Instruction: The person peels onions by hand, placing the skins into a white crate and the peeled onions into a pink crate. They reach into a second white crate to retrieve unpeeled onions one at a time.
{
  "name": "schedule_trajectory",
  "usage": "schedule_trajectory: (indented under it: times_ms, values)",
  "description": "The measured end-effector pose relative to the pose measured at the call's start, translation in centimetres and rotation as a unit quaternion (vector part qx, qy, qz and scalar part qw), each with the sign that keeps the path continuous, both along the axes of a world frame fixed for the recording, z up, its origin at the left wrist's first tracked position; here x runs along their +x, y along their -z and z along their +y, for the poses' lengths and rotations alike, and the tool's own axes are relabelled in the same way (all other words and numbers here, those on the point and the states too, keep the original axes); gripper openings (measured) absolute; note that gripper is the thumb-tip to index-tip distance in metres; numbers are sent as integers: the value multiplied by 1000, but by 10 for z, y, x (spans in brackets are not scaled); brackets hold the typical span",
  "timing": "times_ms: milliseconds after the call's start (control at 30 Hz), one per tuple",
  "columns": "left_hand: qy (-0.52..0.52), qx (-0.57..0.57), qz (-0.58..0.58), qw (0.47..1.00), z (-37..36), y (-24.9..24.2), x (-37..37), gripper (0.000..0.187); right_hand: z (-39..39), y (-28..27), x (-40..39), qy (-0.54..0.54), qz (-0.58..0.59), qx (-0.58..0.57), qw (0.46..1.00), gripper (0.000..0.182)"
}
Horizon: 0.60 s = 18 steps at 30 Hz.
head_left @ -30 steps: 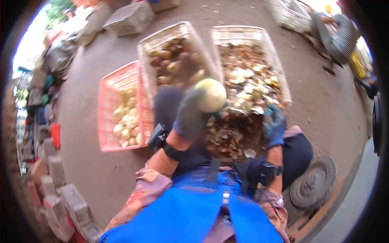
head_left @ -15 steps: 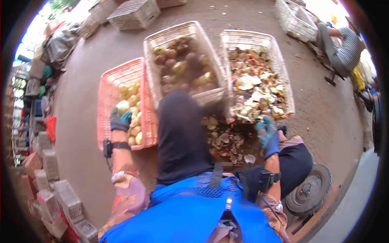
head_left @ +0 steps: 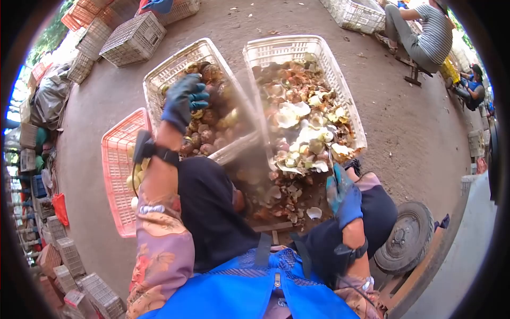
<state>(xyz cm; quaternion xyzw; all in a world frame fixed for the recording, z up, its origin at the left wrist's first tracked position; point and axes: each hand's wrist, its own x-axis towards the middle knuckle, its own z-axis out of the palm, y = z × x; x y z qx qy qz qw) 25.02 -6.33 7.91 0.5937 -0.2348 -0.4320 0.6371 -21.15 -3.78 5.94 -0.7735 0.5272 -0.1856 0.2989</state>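
Note:
My left hand (head_left: 185, 101), in a blue and teal glove, hangs over the middle white crate (head_left: 151, 93) with its fingers apart and nothing visible in them. Under it lie brownish-purple onions (head_left: 208, 118), a few of them paler. My right hand (head_left: 342, 196), gloved alike, is near my right knee, just below the near end of the right white crate (head_left: 348, 98). Its fingers are closed; I cannot tell what is in them. Onion peelings (head_left: 295, 114) fill that crate. Pale peeled onions (head_left: 139, 173) in the pink crate (head_left: 118, 207) are partly hidden by my left arm.
Loose peelings (head_left: 289, 199) lie on the ground between my legs. A wheel (head_left: 406, 239) stands beside my right leg. Stacked crates (head_left: 135, 40) are at the back left, and more crates (head_left: 95, 292) line the left. A seated person (head_left: 425, 40) is at the far right.
My left hand has left the pink crate, where it was at a pale onion, and moved up and right over the middle crate. My right hand stays low by the peelings. The view has shifted.

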Motion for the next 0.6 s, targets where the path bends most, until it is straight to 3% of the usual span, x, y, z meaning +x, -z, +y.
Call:
schedule_trajectory:
  times_ms: [33, 67, 100, 133, 200, 300, 333, 367, 433, 500, 533, 600]
  values:
    - [14, 61, -5, 998, -10, 26, 14, 31, 1, 7, 0, -10, 42, -70, 997, 38]
    - [52, 96, 65, 992, -14, 54, 35, 28, 3, 10, 2, 29, -3, 58, 998, 37]
    - [90, 130, 136, 978, -16, 82, 54, 26, 3, 9, 6, 26, -4, 62, 998, 37]
    - [88, 134, 136, 978, -16, 106, 61, 26, 3, 5, 9, 1, 31, 30, 999, 36]
    - [29, 229, 42, 972, -12, 150, 70, 29, 0, 3, 16, -35, 77, -14, 996, 37]
    - [-66, 273, 29, 959, -7, 211, 69, 34, -3, 1, 24, -58, 123, 28, 990, 40]
    - [-110, 190, -158, 963, -6, 277, 92, 41, -3, 3, 26, -65, 123, 19, 990, 42]
    - [-67, 208, -397, 892, -9, 255, 83, 61, -5, 4, 29, -68, 122, 21, 990, 42]
    - [-29, 272, -634, 724, -30, 213, 68, 81, -7, 5, 33, -79, 121, 40, 989, 43]
    - [19, 315, -643, 698, -55, 187, 59, 88, -11, 4, 40, -83, 113, 59, 988, 44]
    - [64, 352, -651, 670, -67, 187, 59, 96, -12, 3, 43, -83, 117, 78, 987, 41]
    - [100, 382, -637, 662, -88, 201, 67, 102, -13, 5, 45, -81, 124, 100, 984, 39]
